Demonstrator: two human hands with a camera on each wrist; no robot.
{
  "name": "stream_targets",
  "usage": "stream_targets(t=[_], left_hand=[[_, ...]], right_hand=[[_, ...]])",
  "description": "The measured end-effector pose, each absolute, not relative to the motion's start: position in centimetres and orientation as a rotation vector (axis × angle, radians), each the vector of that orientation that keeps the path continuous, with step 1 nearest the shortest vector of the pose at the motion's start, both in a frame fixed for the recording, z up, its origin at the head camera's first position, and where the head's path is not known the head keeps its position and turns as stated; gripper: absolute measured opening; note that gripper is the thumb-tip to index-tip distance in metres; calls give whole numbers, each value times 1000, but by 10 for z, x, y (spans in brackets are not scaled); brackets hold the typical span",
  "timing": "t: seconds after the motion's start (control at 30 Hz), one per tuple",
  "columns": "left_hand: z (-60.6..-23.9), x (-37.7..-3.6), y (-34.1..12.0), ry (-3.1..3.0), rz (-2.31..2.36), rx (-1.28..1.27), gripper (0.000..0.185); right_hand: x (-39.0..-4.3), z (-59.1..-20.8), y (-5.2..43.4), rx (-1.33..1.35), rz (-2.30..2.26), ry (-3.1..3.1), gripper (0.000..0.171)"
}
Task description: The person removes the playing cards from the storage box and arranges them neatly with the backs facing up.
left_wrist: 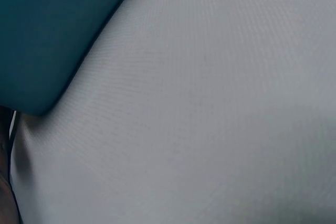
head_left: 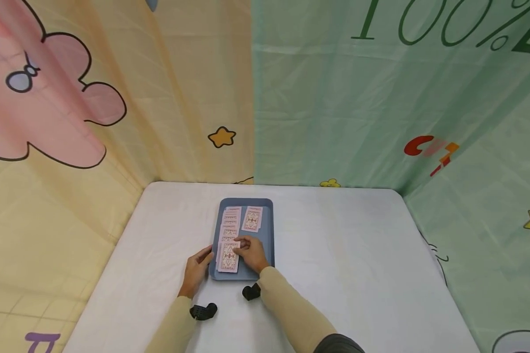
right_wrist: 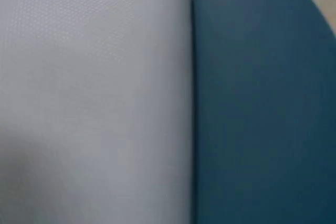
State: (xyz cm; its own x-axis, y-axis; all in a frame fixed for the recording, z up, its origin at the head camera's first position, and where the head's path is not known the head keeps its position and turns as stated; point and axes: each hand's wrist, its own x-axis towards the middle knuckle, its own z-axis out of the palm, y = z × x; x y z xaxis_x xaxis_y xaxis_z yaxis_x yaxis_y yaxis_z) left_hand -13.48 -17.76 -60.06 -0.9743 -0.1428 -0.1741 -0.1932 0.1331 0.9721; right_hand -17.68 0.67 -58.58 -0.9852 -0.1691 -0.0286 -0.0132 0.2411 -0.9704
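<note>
- A column of overlapping face-down playing cards (head_left: 229,225) is laid along the left side of the blue tray (head_left: 267,245); its long axis runs from near edge to far edge.
- A small separate stack (head_left: 252,218) lies at the tray's far right.
- The nearest card (head_left: 227,257) is pinched by the right hand (head_left: 250,252), its long axis pointing away from the person.
- The tray's near left edge is touched by the left hand (head_left: 197,271), fingers loosely curved.
- Judged from this, the laying-out appears well advanced; how much remains cannot be told.
</note>
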Motion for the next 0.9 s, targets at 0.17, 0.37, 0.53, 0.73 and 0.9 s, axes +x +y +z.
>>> stream_targets(t=[0.17, 0.37, 0.53, 0.73, 0.9], left_hand=[[-600, -134, -177, 2321, 2020, -338, 41], [-603, -133, -181, 2326, 2003, -363, 41], [-605, -135, -184, 2336, 1999, -336, 43], [-603, -135, -184, 2322, 1997, -346, 42], [-604, -135, -181, 2314, 2005, -353, 43]], right_hand=[[-178, -584, 13, -111, -1901, 2310, 23], [-178, -580, 19, -110, -1917, 2289, 24], [-183, -574, 26, -142, -1965, 2292, 25], [-184, -550, 39, -151, -1980, 2277, 28], [-185, -526, 49, -139, -1985, 2250, 32]])
